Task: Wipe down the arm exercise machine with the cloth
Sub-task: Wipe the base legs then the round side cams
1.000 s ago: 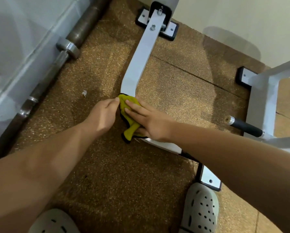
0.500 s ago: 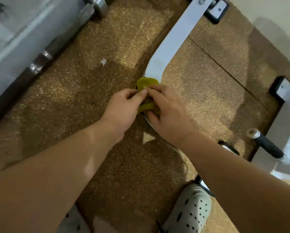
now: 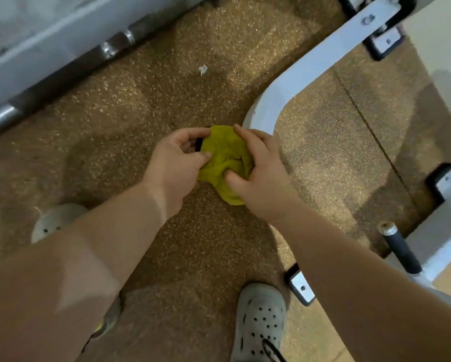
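A yellow-green cloth (image 3: 225,158) is bunched up between both of my hands, held above the speckled brown floor. My left hand (image 3: 174,165) pinches its left edge with thumb and fingers. My right hand (image 3: 261,176) grips its right side, thumb pressed into the fabric. The white curved base bar of the exercise machine (image 3: 289,84) runs from just beyond my right fingertips up to a bolted black foot plate (image 3: 381,35) at the top right. The cloth is off the bar.
A barbell (image 3: 62,77) lies along the grey wall base at the upper left. Another white frame section with a black-handled peg (image 3: 399,249) stands at the right. A foot plate (image 3: 301,286) sits by my right shoe (image 3: 258,322). A scrap of white litter (image 3: 202,70) lies on the floor.
The cloth has come off the white bar and now sits bunched between both hands. My right hand went from pressing flat on the bar to gripping the cloth. The view swung left.
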